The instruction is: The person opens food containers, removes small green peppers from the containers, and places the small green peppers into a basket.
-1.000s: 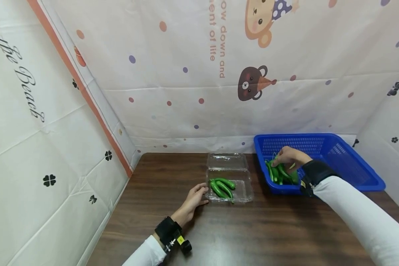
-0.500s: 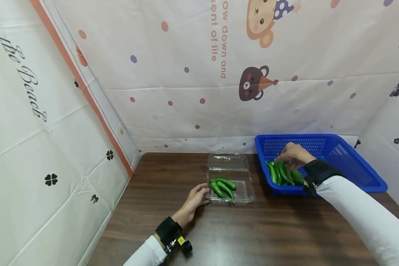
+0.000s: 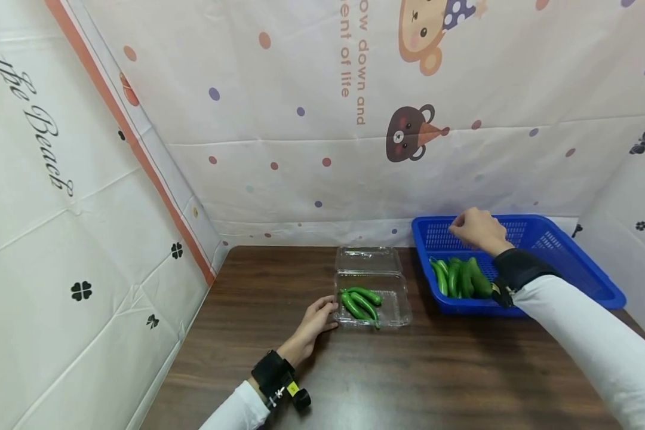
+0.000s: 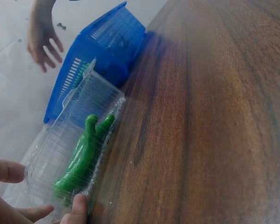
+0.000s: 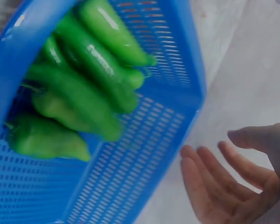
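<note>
Green peppers [image 3: 364,306] lie in the left part of an open-lidded clear plastic clamshell container [image 3: 395,304]. My left hand [image 3: 314,322] rests at the container's left side, its fingers spread and touching the edge; in the left wrist view, fingertips [image 4: 80,205] meet its near end. My right hand [image 3: 479,230] hovers above the back-left rim of the blue basket [image 3: 586,275], holding nothing. Its fingers look loosely bent and apart in the right wrist view. Several more green peppers [image 5: 93,65] are grouped at the basket's left end, below that hand.
The dark wooden table [image 3: 408,376] bears both the container and the basket. A printed white cloth [image 3: 279,191] hangs just behind the table, with more cloth at the left and right. The basket's raised rim stands to the container's right.
My right hand has risen from among the basket's peppers to above its back rim, with nothing in it. Several peppers there shifted and lie more side by side. My left hand stays put.
</note>
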{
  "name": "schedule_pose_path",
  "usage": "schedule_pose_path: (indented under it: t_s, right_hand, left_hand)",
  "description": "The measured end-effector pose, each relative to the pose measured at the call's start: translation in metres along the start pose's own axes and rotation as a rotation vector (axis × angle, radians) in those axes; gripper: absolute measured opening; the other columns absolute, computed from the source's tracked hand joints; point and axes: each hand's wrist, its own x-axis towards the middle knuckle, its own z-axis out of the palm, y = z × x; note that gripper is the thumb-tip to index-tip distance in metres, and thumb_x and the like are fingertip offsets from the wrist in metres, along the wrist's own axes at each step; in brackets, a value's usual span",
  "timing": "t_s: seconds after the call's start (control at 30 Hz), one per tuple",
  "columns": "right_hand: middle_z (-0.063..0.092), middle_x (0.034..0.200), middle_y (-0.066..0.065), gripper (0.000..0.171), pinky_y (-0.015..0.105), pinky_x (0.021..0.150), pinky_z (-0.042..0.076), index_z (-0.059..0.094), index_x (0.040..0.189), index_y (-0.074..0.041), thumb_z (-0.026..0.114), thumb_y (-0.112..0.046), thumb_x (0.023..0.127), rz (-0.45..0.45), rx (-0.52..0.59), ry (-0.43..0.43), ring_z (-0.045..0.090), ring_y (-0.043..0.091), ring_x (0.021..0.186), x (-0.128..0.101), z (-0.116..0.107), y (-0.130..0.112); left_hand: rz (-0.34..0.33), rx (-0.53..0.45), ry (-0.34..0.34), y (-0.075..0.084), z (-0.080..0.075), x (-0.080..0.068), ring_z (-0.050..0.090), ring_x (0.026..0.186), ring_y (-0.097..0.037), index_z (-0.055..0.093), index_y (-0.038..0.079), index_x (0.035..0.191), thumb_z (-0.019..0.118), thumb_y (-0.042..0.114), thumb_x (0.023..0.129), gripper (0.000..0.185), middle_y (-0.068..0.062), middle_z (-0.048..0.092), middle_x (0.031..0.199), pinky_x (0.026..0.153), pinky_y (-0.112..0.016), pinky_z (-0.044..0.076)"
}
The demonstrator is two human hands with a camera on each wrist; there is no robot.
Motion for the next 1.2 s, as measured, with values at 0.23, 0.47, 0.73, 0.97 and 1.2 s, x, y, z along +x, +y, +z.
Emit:
schedule_pose_path:
  t_s: [0.23, 0.47, 0.73, 0.97, 1.2]
  right_hand:
    - [0.069, 0.118, 0.032, 0.033, 0.054, 0.064, 0.060, 0.069, 0.121, 0.005, 0.061, -0.019, 0.099, -0.186, -0.030, 0.240, 0.069, 0.046, 0.094, 0.005, 0.004, -0.032]
    - [0.056, 0.140, 0.032, 0.052, 0.069, 0.098, 0.051, 0.058, 0.140, -0.001, 0.071, -0.023, 0.095, -0.340, -0.028, 0.309, 0.053, 0.051, 0.128, 0.006, 0.019, -0.071]
    - [0.058, 0.139, 0.027, 0.054, 0.061, 0.094, 0.057, 0.061, 0.137, -0.003, 0.076, -0.029, 0.093, -0.425, 0.003, 0.228, 0.058, 0.046, 0.125, 0.005, 0.051, -0.105]
    - [0.067, 0.124, 0.019, 0.037, 0.047, 0.079, 0.063, 0.070, 0.123, -0.005, 0.076, -0.024, 0.092, -0.497, 0.045, 0.132, 0.069, 0.034, 0.105, -0.003, 0.109, -0.122]
    - [0.074, 0.091, 0.005, 0.013, 0.030, 0.063, 0.058, 0.077, 0.103, -0.006, 0.070, -0.012, 0.094, -0.533, 0.023, -0.011, 0.066, 0.014, 0.076, -0.006, 0.159, -0.114]
  left_hand:
    - [0.004, -0.005, -0.002, 0.000, 0.000, 0.002, 0.043, 0.143, -0.039, 0.047, -0.001, 0.149, 0.052, 0.021, 0.102, 0.052, -0.024, 0.042, 0.156, 0.101, -0.040, 0.060]
    - [0.013, -0.007, 0.000, 0.000, -0.001, 0.001, 0.044, 0.143, -0.039, 0.046, -0.002, 0.149, 0.052, 0.021, 0.103, 0.052, -0.024, 0.041, 0.157, 0.101, -0.042, 0.060]
    - [0.023, -0.011, -0.012, -0.001, -0.001, 0.001, 0.045, 0.142, -0.040, 0.045, -0.002, 0.150, 0.050, 0.020, 0.104, 0.052, -0.025, 0.042, 0.156, 0.102, -0.043, 0.059]
    - [0.021, -0.017, -0.013, -0.002, -0.001, 0.000, 0.049, 0.138, -0.037, 0.046, -0.003, 0.149, 0.051, 0.020, 0.104, 0.051, -0.025, 0.047, 0.151, 0.101, -0.041, 0.059]
    - [0.022, -0.020, 0.003, -0.001, 0.001, 0.001, 0.051, 0.136, -0.035, 0.048, -0.003, 0.147, 0.052, 0.022, 0.103, 0.051, -0.023, 0.046, 0.153, 0.100, -0.041, 0.060]
